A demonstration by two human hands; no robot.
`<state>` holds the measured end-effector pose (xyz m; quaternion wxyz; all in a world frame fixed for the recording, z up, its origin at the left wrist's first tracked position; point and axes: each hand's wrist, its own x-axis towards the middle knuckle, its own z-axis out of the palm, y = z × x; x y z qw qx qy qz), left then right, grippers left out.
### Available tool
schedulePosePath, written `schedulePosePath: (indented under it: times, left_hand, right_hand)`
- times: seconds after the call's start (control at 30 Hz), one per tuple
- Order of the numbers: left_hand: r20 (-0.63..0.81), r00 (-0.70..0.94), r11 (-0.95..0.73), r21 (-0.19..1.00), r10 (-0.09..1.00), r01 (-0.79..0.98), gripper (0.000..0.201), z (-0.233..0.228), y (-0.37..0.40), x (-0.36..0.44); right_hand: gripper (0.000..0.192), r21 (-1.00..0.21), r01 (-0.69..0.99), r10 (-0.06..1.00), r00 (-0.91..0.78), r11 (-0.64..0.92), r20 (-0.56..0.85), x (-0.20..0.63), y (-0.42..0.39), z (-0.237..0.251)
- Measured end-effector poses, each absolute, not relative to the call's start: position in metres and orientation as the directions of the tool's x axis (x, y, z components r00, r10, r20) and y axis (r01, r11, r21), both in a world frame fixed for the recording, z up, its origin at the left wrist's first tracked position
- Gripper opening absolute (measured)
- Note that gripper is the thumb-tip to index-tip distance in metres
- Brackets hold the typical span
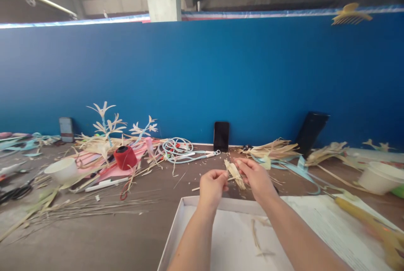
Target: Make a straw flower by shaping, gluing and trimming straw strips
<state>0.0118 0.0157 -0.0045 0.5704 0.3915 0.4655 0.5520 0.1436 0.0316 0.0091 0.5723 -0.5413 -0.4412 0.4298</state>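
Note:
Both my hands are raised above the far edge of a shallow white tray (176, 229). My right hand (257, 178) pinches a small bundle of dry straw strips (235, 174). My left hand (213, 184) pinches a thin strip at the bundle's lower left end. A couple of loose straw pieces (257, 237) lie inside the tray, under my forearms.
Straw heaps (273, 150) and straw flowers (107, 126) line the blue wall. A red thread spool (125, 157), white bowl (61, 171), coiled cable (176, 147), propped phone (221, 136), dark tablet (311, 132), white tub (380, 176) and yellow tool (362, 214) lie around.

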Motion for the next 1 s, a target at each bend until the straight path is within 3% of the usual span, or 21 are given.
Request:
schedulePosePath:
  times: [0.27, 0.63, 1.0]
  left_hand:
    - [-0.151, 0.056, 0.161, 0.938, 0.987, -0.308, 0.026, -0.003, 0.009, 0.017]
    - [-0.190, 0.175, 0.243, 0.898, 0.966, -0.367, 0.033, -0.006, 0.008, 0.016]
    - [-0.196, 0.183, 0.249, 0.908, 0.963, -0.338, 0.032, -0.005, 0.007, 0.015]
  right_hand:
    - [0.031, -0.960, -0.272, 0.997, 0.062, 0.068, 0.053, 0.156, 0.029, -0.001]
    - [0.025, -0.944, -0.326, 0.995, -0.102, -0.049, -0.017, 0.161, 0.030, -0.001]
    - [0.027, -0.941, -0.335, 0.992, -0.126, -0.052, -0.010, 0.162, 0.031, -0.002]
